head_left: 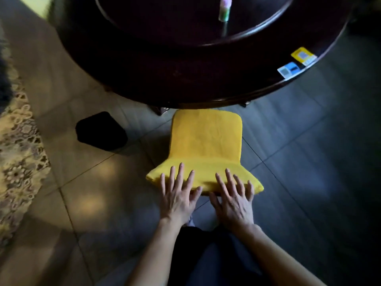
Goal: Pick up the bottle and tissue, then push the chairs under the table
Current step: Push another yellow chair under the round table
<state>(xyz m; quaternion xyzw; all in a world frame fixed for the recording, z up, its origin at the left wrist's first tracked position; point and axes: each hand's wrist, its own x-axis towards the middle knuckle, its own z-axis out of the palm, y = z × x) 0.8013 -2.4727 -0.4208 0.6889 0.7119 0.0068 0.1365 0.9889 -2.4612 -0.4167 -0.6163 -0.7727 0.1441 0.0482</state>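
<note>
A yellow chair (206,141) stands in front of me, its seat partly under the edge of the dark round table (185,79). Both palms rest flat on the top of the chair's backrest. My left hand (179,193) lies on the left part with fingers spread, and my right hand (235,197) lies on the right part with fingers spread. Neither hand holds anything. A small green and pink bottle (224,9) stands upright on the table's raised inner disc at the top of the view. No tissue is visible.
A black bin (101,131) stands on the tiled floor left of the chair. Two cards, one yellow (303,55) and one blue (288,71), lie near the table's right rim. A patterned lace cloth (18,151) hangs at the far left.
</note>
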